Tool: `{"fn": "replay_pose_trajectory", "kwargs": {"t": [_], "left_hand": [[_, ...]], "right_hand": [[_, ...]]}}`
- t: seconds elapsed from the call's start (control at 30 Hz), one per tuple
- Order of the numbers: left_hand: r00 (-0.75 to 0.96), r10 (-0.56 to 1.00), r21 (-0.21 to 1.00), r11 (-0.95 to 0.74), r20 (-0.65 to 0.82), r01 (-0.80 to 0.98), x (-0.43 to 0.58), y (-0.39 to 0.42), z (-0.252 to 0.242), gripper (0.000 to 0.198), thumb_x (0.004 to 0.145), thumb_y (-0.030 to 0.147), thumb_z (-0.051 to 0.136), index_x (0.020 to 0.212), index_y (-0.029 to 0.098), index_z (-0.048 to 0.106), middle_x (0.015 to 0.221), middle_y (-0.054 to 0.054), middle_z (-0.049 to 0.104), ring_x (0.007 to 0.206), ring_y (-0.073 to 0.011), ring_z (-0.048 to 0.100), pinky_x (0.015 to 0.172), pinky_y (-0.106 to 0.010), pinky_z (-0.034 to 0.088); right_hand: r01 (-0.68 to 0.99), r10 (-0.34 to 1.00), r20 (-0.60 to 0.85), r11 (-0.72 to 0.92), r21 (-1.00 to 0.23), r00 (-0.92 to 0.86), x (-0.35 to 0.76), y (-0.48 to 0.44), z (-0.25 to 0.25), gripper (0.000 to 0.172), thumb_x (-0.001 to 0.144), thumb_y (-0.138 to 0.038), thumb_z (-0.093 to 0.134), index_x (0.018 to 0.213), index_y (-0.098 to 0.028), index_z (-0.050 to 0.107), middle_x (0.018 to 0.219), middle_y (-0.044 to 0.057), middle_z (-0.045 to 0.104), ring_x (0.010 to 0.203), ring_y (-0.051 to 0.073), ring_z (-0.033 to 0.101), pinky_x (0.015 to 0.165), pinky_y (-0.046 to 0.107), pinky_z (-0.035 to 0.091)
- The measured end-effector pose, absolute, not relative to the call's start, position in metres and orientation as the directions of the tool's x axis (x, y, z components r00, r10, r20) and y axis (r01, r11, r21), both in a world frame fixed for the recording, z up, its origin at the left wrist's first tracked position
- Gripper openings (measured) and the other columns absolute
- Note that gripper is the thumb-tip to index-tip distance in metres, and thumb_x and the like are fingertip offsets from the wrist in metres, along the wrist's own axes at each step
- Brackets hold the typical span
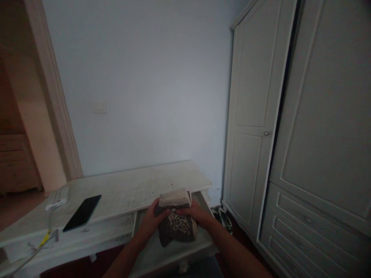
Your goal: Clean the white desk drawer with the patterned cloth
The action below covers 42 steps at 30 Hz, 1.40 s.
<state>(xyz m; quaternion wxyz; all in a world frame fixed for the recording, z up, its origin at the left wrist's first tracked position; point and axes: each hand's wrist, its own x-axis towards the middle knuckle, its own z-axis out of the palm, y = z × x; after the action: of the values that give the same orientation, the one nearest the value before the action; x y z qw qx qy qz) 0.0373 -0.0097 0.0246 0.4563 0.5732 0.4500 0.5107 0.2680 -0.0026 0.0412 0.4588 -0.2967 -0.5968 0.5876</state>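
Note:
Both hands grip a folded towel (pixel 178 224), dark brown with a pale swirling pattern and a beige upper part. My left hand (pixel 155 216) closes on its left side, thumb across the front. On the opposite side, my right hand (pixel 197 212) holds it the same way, thumb near the middle of the pattern. The towel is above a pulled-out white drawer (pixel 150 255); whether it touches the drawer's bottom I cannot tell. My other fingers are largely hidden behind the cloth.
The drawer belongs to a worn white desk (pixel 139 179) against the wall. A black phone or tablet (pixel 82 212) lies on its left part, near a white power strip (pixel 57 199) with a cable. Shoes (pixel 222 218) stand on the floor beside the wardrobe (pixel 252 116).

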Motion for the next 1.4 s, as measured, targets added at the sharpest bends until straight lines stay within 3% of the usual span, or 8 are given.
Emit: {"fn": "replay_pose_trajectory", "kwargs": {"t": [0.17, 0.33, 0.47, 0.57, 0.87, 1.03, 1.17, 1.4], "left_hand": [[0.295, 0.949, 0.836, -0.247, 0.108, 0.49, 0.0, -0.041, -0.01, 0.067, 0.09, 0.08, 0.05, 0.126, 0.027, 0.068, 0.122, -0.01, 0.077, 0.106, -0.028, 0.074, 0.099, -0.042, 0.055], [0.454, 0.891, 0.507, -0.397, 0.013, 0.765, 0.003, -0.079, -0.016, 0.048, 0.103, 0.061, 0.037, 0.106, 0.026, 0.07, 0.111, -0.008, 0.076, 0.103, -0.0255, 0.07, 0.093, -0.037, 0.048], [0.461, 0.887, 0.499, -0.389, -0.023, 0.774, 0.01, -0.08, -0.014, 0.051, 0.104, 0.062, 0.035, 0.107, 0.026, 0.071, 0.109, -0.007, 0.076, 0.103, -0.0246, 0.069, 0.091, -0.036, 0.046], [0.456, 0.889, 0.49, -0.381, -0.037, 0.784, 0.009, -0.079, -0.014, 0.056, 0.105, 0.064, 0.032, 0.103, 0.025, 0.072, 0.107, -0.007, 0.076, 0.103, -0.0253, 0.069, 0.09, -0.036, 0.046], [0.531, 0.843, 0.355, -0.473, -0.082, 0.806, 0.011, -0.094, 0.0, 0.053, 0.09, 0.071, 0.062, 0.118, 0.027, 0.073, 0.121, -0.01, 0.076, 0.114, -0.0343, 0.068, 0.097, -0.042, 0.045], [0.521, 0.849, 0.361, -0.459, -0.091, 0.812, 0.011, -0.092, 0.001, 0.045, 0.09, 0.063, 0.063, 0.115, 0.027, 0.075, 0.116, -0.008, 0.077, 0.109, -0.033, 0.07, 0.091, -0.039, 0.047], [0.522, 0.848, 0.379, -0.455, -0.092, 0.806, 0.002, -0.089, -0.006, 0.04, 0.084, 0.058, 0.07, 0.111, 0.028, 0.075, 0.112, -0.005, 0.077, 0.102, -0.0297, 0.071, 0.083, -0.035, 0.046], [0.532, 0.846, 0.319, -0.493, -0.041, 0.809, -0.001, -0.088, -0.015, 0.045, 0.086, 0.068, 0.064, 0.101, 0.026, 0.074, 0.106, -0.006, 0.077, 0.097, -0.0284, 0.069, 0.079, -0.034, 0.042]], "right_hand": [[0.392, 0.898, 0.426, 0.433, -0.812, -0.109, 0.338, -0.017, 0.099, 0.041, 0.072, -0.042, 0.076, 0.108, -0.022, 0.071, 0.113, 0.008, 0.078, 0.108, 0.031, 0.069, 0.1, 0.042, 0.051], [0.788, 0.919, 0.393, 0.233, -0.57, 0.013, 0.414, -0.041, 0.096, 0.024, 0.076, -0.041, 0.069, 0.095, -0.025, 0.067, 0.091, 0.008, 0.077, 0.087, 0.03, 0.069, 0.083, 0.035, 0.048], [0.625, 0.967, 0.208, 0.255, -0.738, -0.149, 0.413, -0.044, 0.026, 0.037, 0.067, -0.036, 0.067, 0.101, -0.024, 0.074, 0.106, 0.006, 0.08, 0.102, 0.034, 0.07, 0.091, 0.038, 0.051], [0.537, 0.973, 0.224, 0.22, -0.814, -0.06, 0.399, -0.035, -0.008, 0.042, 0.065, -0.034, 0.063, 0.104, -0.023, 0.076, 0.11, 0.007, 0.08, 0.106, 0.036, 0.07, 0.097, 0.043, 0.051], [-0.031, 0.996, -0.082, -0.082, -0.996, 0.018, 0.384, -0.017, -0.001, 0.063, 0.069, -0.059, 0.07, 0.117, -0.018, 0.074, 0.108, 0.014, 0.081, 0.104, 0.039, 0.076, 0.093, 0.05, 0.059], [-0.074, 0.968, -0.226, -0.235, -0.969, -0.111, 0.405, -0.071, -0.035, 0.064, 0.075, -0.068, 0.07, 0.12, -0.023, 0.075, 0.12, 0.013, 0.079, 0.112, 0.037, 0.076, 0.096, 0.049, 0.059], [-0.137, 0.993, -0.106, -0.111, -0.984, -0.041, 0.414, -0.096, -0.039, 0.077, 0.078, -0.062, 0.077, 0.144, -0.025, 0.062, 0.134, 0.012, 0.074, 0.124, 0.036, 0.07, 0.106, 0.05, 0.054], [0.148, 0.999, 0.032, 0.029, -0.989, 0.017, 0.388, -0.028, -0.007, 0.074, 0.074, -0.063, 0.073, 0.136, -0.024, 0.064, 0.136, 0.011, 0.073, 0.131, 0.036, 0.065, 0.112, 0.047, 0.051]]}}
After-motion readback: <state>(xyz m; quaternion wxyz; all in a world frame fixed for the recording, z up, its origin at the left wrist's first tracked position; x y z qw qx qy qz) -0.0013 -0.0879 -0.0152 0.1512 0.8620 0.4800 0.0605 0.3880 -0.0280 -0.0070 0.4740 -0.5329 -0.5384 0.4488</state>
